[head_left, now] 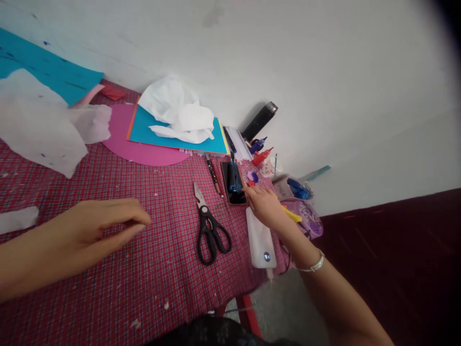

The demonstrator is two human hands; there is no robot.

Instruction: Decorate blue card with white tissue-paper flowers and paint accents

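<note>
1. Stapler (235,179), judged by its shape: lies lengthwise on a dark, phone-like slab (237,199), right of centre on the checked cloth (173,293). The slab probably serves only as a convenient resting place.
2. Right hand (265,205): reaches over a white block (260,242), fingers extended and close together, tips just beside the stapler's near end. Whether they touch it or grip anything cannot be told; the low, flat wrist suits reaching for small items.
3. Left hand (99,222): above the cloth, thumb and forefinger narrowed to a pinch, nothing visible between them.
4. Scissors (204,210): between the hands, loops towards the person, presumably for easy taking up.
5. Pen (212,174): just left of the slab, roughly parallel to it.
6. Crumpled white paper (176,108): on blue card (144,133), perhaps to leave the nearer cloth for working.
7. Black bottle (260,120): by the wall, seemingly out of the hands' way.
</note>
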